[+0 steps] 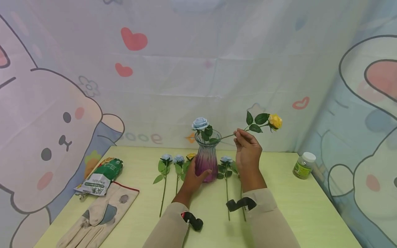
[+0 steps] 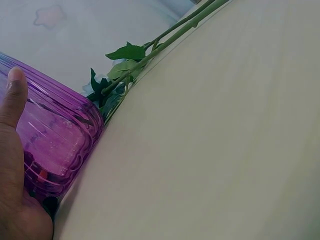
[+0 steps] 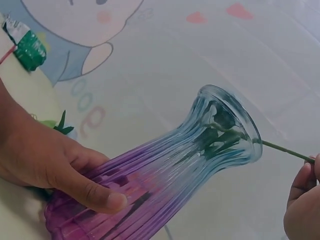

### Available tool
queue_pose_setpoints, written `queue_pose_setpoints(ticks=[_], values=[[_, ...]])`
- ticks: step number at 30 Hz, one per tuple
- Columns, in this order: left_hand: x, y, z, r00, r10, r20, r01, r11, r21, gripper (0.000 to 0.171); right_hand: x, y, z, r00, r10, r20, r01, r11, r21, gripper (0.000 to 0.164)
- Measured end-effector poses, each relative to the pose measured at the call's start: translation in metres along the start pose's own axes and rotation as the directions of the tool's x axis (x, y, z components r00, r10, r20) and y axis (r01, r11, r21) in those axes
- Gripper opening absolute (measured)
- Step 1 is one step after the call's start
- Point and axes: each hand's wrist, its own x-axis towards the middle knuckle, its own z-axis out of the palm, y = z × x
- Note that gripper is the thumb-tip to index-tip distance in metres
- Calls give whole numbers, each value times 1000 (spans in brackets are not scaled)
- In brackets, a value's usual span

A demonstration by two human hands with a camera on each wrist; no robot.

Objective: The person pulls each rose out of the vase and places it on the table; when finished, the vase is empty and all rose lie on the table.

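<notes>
A glass vase (image 1: 207, 160), bluish clear at the flared mouth and purple below, is gripped low on its body by my left hand (image 1: 193, 181). My thumb lies across the front; the other fingers are mostly hidden. One light blue rose (image 1: 200, 124) stands in the vase with its bloom above the rim. To the right, my right hand (image 1: 249, 153) pinches the green stem of a yellow rose (image 1: 275, 122), held nearly level with its bloom pointing right. The lower part of that stem (image 3: 285, 149) reaches the vase's mouth; where its tip ends is unclear.
Two blue roses (image 1: 166, 157) and a partly hidden yellow rose (image 1: 191, 156) lie left of the vase. More stems, one with a blue bloom (image 1: 226, 159), lie right. Gloves (image 1: 102, 213) and a green-white packet (image 1: 103, 177) are left; a white-capped bottle (image 1: 304, 166) is right.
</notes>
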Motion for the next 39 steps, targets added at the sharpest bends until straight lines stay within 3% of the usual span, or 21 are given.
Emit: queue_pose_setpoints(ticks=[8,21,27,32,39], values=[[-1,0,0,1000,-6,-3,6,1000,-6,105,3,-1,-11,985,140,-97,-119,973,199,11],[3,-3,0,1000,-8,0,8,1000,6,111,2,-11,-37,975,186,-119,-146,948,284,27],[1,-3,0,1000,-23,-4,23,1000,17,111,0,-11,-50,976,185,-115,-161,968,195,23],[-1,-1,0,1000,-23,-11,23,1000,12,110,-1,-10,-62,978,176,-108,-172,984,43,20],[-1,0,1,1000,-27,-13,27,999,21,111,1,-11,-84,973,225,-54,-231,956,-182,29]])
